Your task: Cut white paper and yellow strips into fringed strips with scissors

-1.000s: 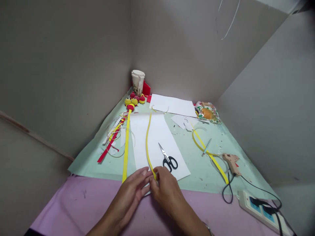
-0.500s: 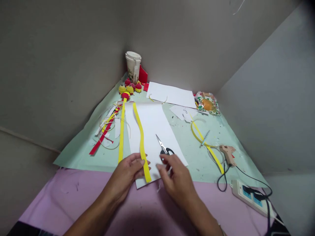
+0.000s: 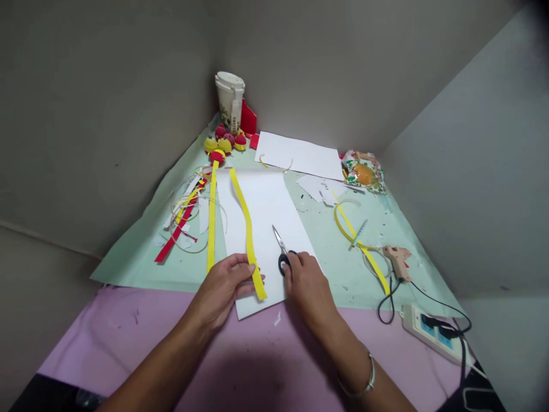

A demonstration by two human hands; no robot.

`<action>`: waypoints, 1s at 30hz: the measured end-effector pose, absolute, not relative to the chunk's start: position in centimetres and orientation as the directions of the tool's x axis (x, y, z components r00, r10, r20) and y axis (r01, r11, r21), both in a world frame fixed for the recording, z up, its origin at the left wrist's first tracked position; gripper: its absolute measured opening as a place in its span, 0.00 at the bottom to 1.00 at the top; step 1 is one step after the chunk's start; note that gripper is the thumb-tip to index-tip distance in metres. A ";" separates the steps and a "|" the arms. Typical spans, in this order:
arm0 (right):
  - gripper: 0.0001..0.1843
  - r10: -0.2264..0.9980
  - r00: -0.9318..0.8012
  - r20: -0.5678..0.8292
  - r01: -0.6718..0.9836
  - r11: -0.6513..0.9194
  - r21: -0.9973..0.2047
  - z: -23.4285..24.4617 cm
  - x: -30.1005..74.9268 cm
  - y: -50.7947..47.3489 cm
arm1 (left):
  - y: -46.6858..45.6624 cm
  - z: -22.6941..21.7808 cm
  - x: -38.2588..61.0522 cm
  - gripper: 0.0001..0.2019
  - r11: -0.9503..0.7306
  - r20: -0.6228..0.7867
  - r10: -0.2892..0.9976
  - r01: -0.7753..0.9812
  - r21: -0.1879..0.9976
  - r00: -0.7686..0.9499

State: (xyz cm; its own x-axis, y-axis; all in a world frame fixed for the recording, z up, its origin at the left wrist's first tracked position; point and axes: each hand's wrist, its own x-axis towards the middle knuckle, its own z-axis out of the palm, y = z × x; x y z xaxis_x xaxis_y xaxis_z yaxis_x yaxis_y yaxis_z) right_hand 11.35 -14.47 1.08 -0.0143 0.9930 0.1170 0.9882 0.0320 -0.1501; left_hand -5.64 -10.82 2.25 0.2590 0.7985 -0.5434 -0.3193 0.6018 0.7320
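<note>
Between the thumb and fingers of my left hand (image 3: pixel 231 280) is a long yellow corrugated paper strip (image 3: pixel 247 226), its near end hanging free past the thumb. My right hand (image 3: pixel 309 289) has its fingers closed at the black handles of the scissors (image 3: pixel 282 252), whose blades point away from me. Both lie over a white paper sheet (image 3: pixel 274 212). A second yellow strip (image 3: pixel 211 223) runs along the sheet's left side, up to a red and yellow ball (image 3: pixel 217 157).
Paper strips and scraps (image 3: pixel 182 223) are heaped at the left. On the right are a glue gun (image 3: pixel 398 262), its cord, and a power strip (image 3: pixel 433 335). A lidded cup (image 3: pixel 230 100), more balls (image 3: pixel 223 143) and a food packet (image 3: pixel 364 171) stand at the back.
My right hand has moved forward and taken hold of the scissors' handles. My left hand keeps its grip on the yellow strip. The whole view has shifted slightly.
</note>
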 end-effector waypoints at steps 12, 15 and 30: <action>0.20 0.993 0.091 -0.074 0.635 -0.115 -0.764 2.9 13.4 -16.1 | -10.6 1.9 -5.9 0.08 0.577 -0.515 0.816 -0.322 0.750 0.263; 0.23 0.950 0.034 -0.310 0.226 -0.309 -0.924 2.7 13.5 -17.8 | -10.6 1.9 -5.9 0.07 0.589 -0.524 0.808 -0.341 0.733 0.269; 0.20 0.923 -0.050 -0.381 -0.035 -0.383 -0.923 3.0 11.4 -20.4 | -11.1 2.7 -5.4 0.09 0.509 -0.463 0.861 -0.357 0.783 0.212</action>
